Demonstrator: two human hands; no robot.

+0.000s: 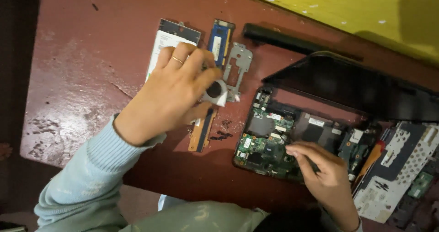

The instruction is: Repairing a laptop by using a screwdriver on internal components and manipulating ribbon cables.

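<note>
Head view | I read left hand (171,92) pinched on small round fan (215,90), lifted over table (82,76) beside removed parts | right hand (320,168) fingertips together on open laptop's motherboard (270,145), steadying it.

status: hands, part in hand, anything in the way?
Left hand shut on small fan, above table. Right hand fingertips on laptop motherboard. Loose parts around; nothing blocking.

One blue memory stick (220,40), one grey metal bracket (240,62) and one long black battery bar (283,40) lie on the reddish-brown bench (82,67). One opened black laptop base with a green circuit board (274,140) sits there too. Two hands work: left hand (176,92), right hand (324,170).
</note>
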